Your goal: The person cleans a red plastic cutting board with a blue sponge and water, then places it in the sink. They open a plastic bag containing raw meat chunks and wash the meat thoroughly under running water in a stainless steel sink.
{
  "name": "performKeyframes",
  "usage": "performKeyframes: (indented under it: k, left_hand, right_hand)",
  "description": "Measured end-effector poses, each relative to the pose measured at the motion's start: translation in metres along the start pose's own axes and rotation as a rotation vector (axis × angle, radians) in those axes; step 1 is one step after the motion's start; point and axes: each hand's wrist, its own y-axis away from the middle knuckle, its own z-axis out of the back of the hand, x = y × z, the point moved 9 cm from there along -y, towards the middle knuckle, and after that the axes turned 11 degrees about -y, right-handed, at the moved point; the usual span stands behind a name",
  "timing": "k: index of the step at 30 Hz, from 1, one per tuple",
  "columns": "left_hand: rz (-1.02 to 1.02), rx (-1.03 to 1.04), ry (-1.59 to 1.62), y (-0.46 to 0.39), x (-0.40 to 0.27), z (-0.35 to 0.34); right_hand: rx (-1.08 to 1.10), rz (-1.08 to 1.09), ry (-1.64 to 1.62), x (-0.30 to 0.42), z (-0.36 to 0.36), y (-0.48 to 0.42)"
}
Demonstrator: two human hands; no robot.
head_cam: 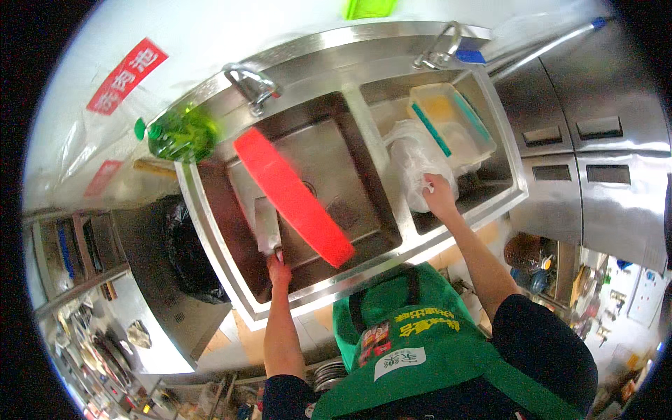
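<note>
My left hand (pixel 279 270) grips the handle of a cleaver (pixel 267 226), whose broad blade points away from me inside the left sink basin (pixel 336 157). Beside the blade, a long, narrow red board (pixel 294 198) slants across that basin; what it rests on is unclear. Over the right basin (pixel 380 113), the fingers of my right hand (pixel 440 197) pinch a translucent white plastic bag (pixel 417 157). Its contents cannot be made out. Touching or close behind the bag is a clear plastic container (pixel 475 134) with green edge strips and something yellow in it.
Two chrome faucets (pixel 254 89) (pixel 441 50) rise along the sink's back rim. A green liquid bottle (pixel 184 134) stands at the left corner, above a black bag (pixel 191 252). Steel cabinet doors (pixel 598 199) flank the right side. Red signs with writing (pixel 127 76) hang on the wall.
</note>
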Motion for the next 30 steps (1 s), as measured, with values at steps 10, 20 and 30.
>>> performKeyframes:
  k: [10,20,30]
  left_hand:
    - [0.232,-0.568,0.866,0.116,-0.027,0.144]
    - [-0.19,-0.139,0.83,0.179,-0.381,0.222]
    - [-0.981,-0.221,0.221,0.057,-0.615,0.199]
  right_hand:
    - [0.194,-0.58,0.173,-0.184,-0.012,-0.006]
    - [0.348,0.059,0.169,-0.207,-0.023,0.043]
    - [0.487,-0.093,-0.312,-0.031,0.092,0.049]
